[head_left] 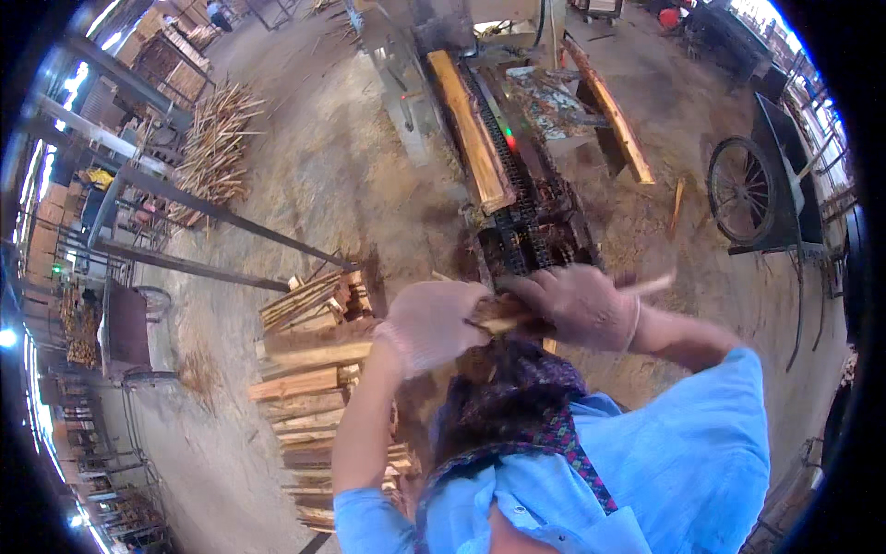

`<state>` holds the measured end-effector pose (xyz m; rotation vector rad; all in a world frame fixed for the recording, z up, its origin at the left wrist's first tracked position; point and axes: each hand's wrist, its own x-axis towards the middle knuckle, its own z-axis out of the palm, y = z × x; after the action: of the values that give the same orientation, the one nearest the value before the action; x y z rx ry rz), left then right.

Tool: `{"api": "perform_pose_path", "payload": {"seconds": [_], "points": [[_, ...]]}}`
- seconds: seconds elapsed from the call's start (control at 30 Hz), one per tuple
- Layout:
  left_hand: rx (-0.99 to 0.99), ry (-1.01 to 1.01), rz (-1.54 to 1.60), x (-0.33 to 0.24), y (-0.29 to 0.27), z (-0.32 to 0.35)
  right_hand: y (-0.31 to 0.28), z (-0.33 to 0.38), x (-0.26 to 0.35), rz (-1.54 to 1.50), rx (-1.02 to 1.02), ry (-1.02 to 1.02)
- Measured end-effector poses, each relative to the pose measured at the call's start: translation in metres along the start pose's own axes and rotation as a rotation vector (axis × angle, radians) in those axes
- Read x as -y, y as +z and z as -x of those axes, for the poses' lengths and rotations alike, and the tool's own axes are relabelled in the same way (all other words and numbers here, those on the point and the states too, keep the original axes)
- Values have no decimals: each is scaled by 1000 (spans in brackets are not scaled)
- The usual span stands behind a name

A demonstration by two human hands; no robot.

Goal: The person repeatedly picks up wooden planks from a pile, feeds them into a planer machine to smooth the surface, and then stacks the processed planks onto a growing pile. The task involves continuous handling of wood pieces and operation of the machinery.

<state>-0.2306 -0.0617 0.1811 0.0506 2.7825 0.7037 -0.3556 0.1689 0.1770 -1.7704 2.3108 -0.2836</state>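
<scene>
Wood piece (500, 323), just one, is in front of the flowery apron (517, 392). It is rough and brown, with a pale side. The left hand (432, 323) and right hand (583, 305), both gloved, are clamped on it. One long, flat-sided log (469, 129) lies on the metal chain machine (535, 231). Dusty floor (318, 166) spreads left of the machine's edge.

A spoked-wheel handcart (786, 171) stands at right on the debris-strewn floor (318, 171) of a workshop, a red object (671, 17) beyond it near the upper edge. Across the way, a heap of thin sticks (219, 138) lies behind slanting metal bars (249, 226), near a second cart (126, 328), while a distant person (219, 16) appears at upper left.
</scene>
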Motion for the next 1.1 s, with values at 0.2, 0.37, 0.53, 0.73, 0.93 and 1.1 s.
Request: {"api": "perform_pose_path", "payload": {"seconds": [0.2, 0.37, 0.53, 0.73, 0.93, 1.1], "points": [[-364, 303, -401, -55, 35, -54, 63, 71, -39, -735, -258, 430], [-574, 160, 27, -32, 72, -3, 48, 63, -96, -874, -369, 734], [-639, -469, 387, 47, 190, 74, 76, -49, -200, -710, -463, 763], [-765, -1192, 1001, 8, 247, 153, 78, -197, -260, -745, -391, 713], [-844, -1426, 1188, 0, 406, 244, 58, -297, -275, -235, -98, 655], [-711, -1415, 1119, -16, 449, 257, 78, -303, -267, -203, -162, 621]]}}
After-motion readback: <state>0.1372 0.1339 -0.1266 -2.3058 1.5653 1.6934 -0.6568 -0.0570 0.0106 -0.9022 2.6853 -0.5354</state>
